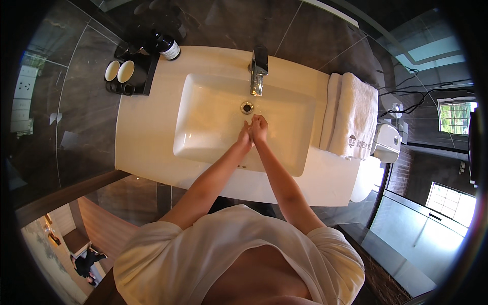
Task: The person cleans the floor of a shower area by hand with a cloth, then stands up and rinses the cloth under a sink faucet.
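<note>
Both of my hands are pressed together over a white rectangular washbasin (213, 110), just below its round metal drain (247, 108). My left hand (245, 136) comes in from the left and touches my right hand (259, 127), whose fingers are curled against it. A chrome single-spout faucet (260, 63) stands behind the basin, its outlet a little beyond my fingers. Whether water is running cannot be told. The palms and some fingers are hidden, so I cannot tell if anything small is between them.
A dark pump bottle (167, 45) stands at the counter's back left, beside a black tray (148, 82) with two white cups (126, 71). Folded white towels (354, 110) lie on the right of the counter (145, 133). A toilet (364, 179) is beyond the right end. Another person (87, 263) is far off at lower left.
</note>
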`<state>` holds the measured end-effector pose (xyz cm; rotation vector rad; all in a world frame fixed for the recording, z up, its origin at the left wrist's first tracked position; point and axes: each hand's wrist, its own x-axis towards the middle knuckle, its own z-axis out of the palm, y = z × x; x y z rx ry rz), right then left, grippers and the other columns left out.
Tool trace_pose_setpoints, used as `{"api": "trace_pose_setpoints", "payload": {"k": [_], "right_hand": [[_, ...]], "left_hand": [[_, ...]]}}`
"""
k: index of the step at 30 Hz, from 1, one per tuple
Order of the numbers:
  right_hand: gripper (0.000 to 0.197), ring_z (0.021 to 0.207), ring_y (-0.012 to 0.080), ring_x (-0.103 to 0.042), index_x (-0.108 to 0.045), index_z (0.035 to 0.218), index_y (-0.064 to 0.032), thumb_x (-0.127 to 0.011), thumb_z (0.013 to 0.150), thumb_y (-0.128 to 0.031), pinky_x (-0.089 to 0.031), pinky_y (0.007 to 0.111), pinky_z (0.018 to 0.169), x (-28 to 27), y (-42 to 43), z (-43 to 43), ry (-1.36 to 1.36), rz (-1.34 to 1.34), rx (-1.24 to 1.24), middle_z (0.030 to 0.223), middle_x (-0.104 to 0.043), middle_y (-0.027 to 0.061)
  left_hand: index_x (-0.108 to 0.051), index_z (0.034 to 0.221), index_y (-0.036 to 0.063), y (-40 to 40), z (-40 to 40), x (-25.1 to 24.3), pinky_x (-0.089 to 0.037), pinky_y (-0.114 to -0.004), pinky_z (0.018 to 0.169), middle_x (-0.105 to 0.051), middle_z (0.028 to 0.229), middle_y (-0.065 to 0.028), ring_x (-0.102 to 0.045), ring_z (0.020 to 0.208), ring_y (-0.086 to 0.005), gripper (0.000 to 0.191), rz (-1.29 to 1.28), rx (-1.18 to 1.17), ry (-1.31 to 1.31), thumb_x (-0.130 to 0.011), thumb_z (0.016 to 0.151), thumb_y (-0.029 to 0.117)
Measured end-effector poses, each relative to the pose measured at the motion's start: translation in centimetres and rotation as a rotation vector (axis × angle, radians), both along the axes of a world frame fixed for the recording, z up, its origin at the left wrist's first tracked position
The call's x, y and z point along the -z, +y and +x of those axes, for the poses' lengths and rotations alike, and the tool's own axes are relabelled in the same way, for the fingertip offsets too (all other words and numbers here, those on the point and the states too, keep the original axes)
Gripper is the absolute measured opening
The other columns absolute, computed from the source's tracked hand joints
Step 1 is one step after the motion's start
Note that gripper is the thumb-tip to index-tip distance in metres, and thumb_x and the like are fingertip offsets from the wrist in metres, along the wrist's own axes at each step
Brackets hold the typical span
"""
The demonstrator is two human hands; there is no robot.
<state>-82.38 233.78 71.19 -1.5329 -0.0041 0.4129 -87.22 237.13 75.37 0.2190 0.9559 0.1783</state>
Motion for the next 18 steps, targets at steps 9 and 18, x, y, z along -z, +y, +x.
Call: {"api": "trace_pose_setpoints", "payload": {"k": [9,18], "right_hand": [[0.048,0.054,0.0156,-0.042,-0.042,0.061,-0.0082,-0.048,0.099,-0.037,-0.034,0.030,0.050,-2.7,-0.1,-1.2,0.529,0.243,-0.035,0.057,-0.042,0.0033],[0.044,0.048,0.0141,-0.030,-0.034,0.063,-0.0144,-0.048,0.099,-0.036,-0.028,0.032,0.045,0.7,-0.2,-0.9,0.736,0.494,0.240,0.055,-0.032,0.0001]], "left_hand": [[-0.062,0.098,-0.0008,0.0,-0.8,5.6,-0.052,-0.038,0.064,-0.067,0.092,-0.0114,-0.065,0.079,-0.0217,0.041,0.127,0.057,0.296,-0.034,0.101,0.028],[-0.062,0.075,-0.0046,-0.5,-1.1,4.5,-0.051,-0.044,0.064,-0.066,0.076,-0.0224,-0.065,0.075,-0.0337,0.036,1.079,0.460,0.620,-0.040,0.090,0.020]]}}
